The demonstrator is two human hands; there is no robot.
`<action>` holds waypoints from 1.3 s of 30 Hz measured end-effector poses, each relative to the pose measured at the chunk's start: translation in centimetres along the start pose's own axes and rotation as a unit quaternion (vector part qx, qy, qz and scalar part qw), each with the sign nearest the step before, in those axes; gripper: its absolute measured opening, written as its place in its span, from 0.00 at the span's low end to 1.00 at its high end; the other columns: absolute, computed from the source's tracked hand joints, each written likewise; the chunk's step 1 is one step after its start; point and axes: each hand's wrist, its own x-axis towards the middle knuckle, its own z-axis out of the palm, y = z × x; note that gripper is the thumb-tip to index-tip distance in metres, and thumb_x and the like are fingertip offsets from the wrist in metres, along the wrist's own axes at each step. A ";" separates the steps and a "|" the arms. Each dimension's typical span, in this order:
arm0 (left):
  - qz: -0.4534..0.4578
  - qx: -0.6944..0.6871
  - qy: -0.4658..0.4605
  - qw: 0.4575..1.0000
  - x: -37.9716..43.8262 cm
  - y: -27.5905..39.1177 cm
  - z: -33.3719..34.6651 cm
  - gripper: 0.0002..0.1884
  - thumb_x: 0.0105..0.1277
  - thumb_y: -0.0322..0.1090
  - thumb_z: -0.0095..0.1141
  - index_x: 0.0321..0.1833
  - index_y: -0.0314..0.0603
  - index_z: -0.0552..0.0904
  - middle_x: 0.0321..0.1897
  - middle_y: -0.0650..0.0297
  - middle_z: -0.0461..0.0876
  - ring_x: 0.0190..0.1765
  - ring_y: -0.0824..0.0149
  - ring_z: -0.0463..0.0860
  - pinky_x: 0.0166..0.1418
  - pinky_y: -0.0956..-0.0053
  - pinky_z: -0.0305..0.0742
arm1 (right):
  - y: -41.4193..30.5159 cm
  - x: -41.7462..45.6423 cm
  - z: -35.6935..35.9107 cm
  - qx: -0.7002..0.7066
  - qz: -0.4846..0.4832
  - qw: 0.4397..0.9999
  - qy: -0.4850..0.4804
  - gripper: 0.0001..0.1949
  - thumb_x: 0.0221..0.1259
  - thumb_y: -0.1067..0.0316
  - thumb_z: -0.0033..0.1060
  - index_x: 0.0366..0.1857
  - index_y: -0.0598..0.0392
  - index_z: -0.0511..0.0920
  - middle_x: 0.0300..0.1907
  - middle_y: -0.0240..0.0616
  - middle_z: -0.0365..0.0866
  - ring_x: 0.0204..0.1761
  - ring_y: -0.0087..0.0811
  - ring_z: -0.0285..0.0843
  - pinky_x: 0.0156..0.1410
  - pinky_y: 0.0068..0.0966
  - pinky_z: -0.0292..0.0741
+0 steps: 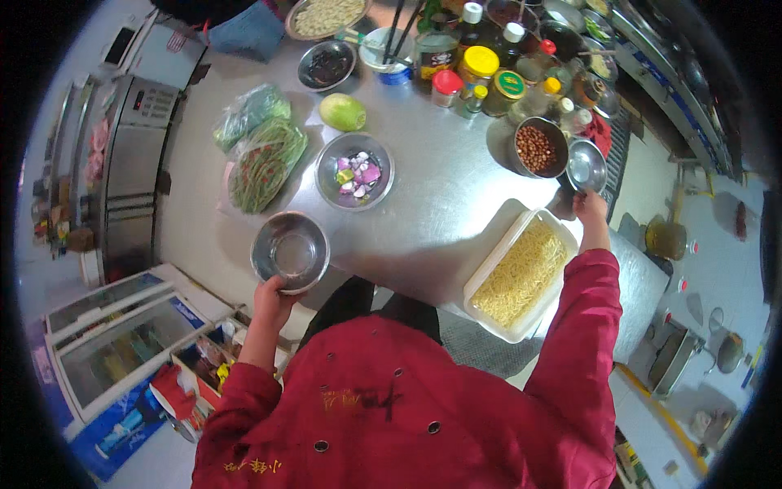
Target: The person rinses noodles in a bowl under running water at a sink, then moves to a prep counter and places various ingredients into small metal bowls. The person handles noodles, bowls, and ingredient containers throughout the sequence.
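Note:
My left hand (276, 299) holds an empty metal bowl (290, 252) by its near rim, thumb over the edge, at the table's front left. At the right, my right hand (590, 206) grips the near edge of a small metal bowl (586, 166). Beside that bowl stands a metal container of peanuts (536, 148). A white plastic tub (498, 263) of thin yellow noodle-like shreds lies by my right forearm. In the middle left, a metal bowl (354, 200) contains purple and white chopped pieces and a green piece. A pale green round vegetable (343, 112) rests behind it.
Bagged green beans (267, 165) and a bagged green vegetable (253, 113) lie at the left of the steel table (427, 165). Across the back stand a bowl of dark food (327, 65), a white container with chopsticks (385, 49), a yellow-lidded jar (479, 64) and several bottles.

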 end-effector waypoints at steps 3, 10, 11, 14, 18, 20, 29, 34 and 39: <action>0.003 0.009 -0.003 1.000 0.1 -0.4 1.6 0.25 0.65 0.24 0.47 0.66 0.26 0.72 0.58 0.45 0.82 0.56 0.45 0.86 0.56 0.43 0.86 | -0.2 2.8 -3.0 -0.094 -0.066 0.990 0.077 0.13 0.66 0.60 0.64 0.42 0.62 0.81 0.33 0.48 0.86 0.27 0.38 0.84 0.28 0.37 0.79; 0.001 0.037 0.002 0.999 1.5 -0.9 1.0 0.28 0.67 0.26 0.47 0.72 0.36 0.69 0.59 0.49 0.82 0.56 0.48 0.87 0.53 0.47 0.85 | -9.8 -12.4 -1.7 -0.276 -0.402 0.868 0.094 0.16 0.67 0.65 0.59 0.54 0.62 0.81 0.46 0.47 0.89 0.46 0.39 0.87 0.57 0.35 0.79; 0.003 0.043 0.005 0.999 1.4 -0.8 1.1 0.28 0.67 0.26 0.47 0.72 0.37 0.69 0.60 0.49 0.82 0.55 0.49 0.87 0.53 0.47 0.85 | -10.9 -15.5 0.2 -0.269 -0.402 0.875 0.025 0.15 0.69 0.67 0.58 0.55 0.61 0.80 0.46 0.44 0.90 0.46 0.36 0.87 0.56 0.33 0.79; 0.039 0.049 -0.067 0.996 1.1 0.9 2.3 0.27 0.66 0.28 0.50 0.71 0.35 0.72 0.59 0.49 0.83 0.53 0.50 0.88 0.50 0.49 0.86 | -10.7 -22.0 7.0 -0.302 -0.385 0.863 -0.123 0.12 0.71 0.70 0.57 0.54 0.60 0.80 0.44 0.40 0.90 0.44 0.30 0.87 0.52 0.28 0.80; 0.019 0.012 -0.136 0.990 5.2 1.7 -0.2 0.28 0.61 0.22 0.49 0.67 0.29 0.74 0.55 0.45 0.86 0.50 0.50 0.91 0.45 0.54 0.90 | -3.2 -24.9 17.7 -0.201 -0.201 0.917 -0.280 0.11 0.63 0.69 0.66 0.48 0.57 0.82 0.35 0.35 0.87 0.30 0.26 0.84 0.36 0.25 0.77; 0.030 0.004 -0.136 0.990 5.8 2.8 -1.5 0.27 0.60 0.22 0.49 0.66 0.28 0.74 0.55 0.45 0.86 0.49 0.51 0.91 0.46 0.56 0.90 | 0.8 -27.0 23.1 -0.151 -0.103 0.949 -0.256 0.13 0.58 0.65 0.74 0.43 0.54 0.80 0.25 0.25 0.73 0.21 0.20 0.67 0.23 0.23 0.63; 0.053 0.093 -0.114 0.988 11.1 8.5 -12.9 0.31 0.60 0.22 0.51 0.71 0.35 0.72 0.58 0.52 0.82 0.53 0.53 0.88 0.53 0.54 0.89 | 11.0 -27.0 31.8 0.126 0.053 0.991 0.008 0.04 0.63 0.72 0.58 0.38 0.54 0.73 0.25 0.36 0.71 0.20 0.29 0.68 0.20 0.26 0.62; 0.041 0.058 -0.111 0.991 12.8 12.6 -17.6 0.33 0.60 0.22 0.51 0.73 0.37 0.70 0.62 0.56 0.78 0.54 0.60 0.84 0.52 0.64 0.86 | 12.2 -26.0 33.1 0.050 0.013 0.997 0.053 0.05 0.65 0.67 0.61 0.37 0.55 0.76 0.30 0.39 0.79 0.29 0.33 0.78 0.27 0.30 0.73; 0.048 0.060 -0.084 0.994 13.0 14.6 -19.7 0.33 0.60 0.21 0.51 0.73 0.35 0.69 0.63 0.55 0.78 0.59 0.56 0.83 0.55 0.60 0.86 | 11.3 -27.9 33.3 0.050 0.045 0.996 -0.064 0.27 0.74 0.40 0.58 0.53 0.59 0.77 0.44 0.44 0.87 0.41 0.38 0.88 0.42 0.38 0.80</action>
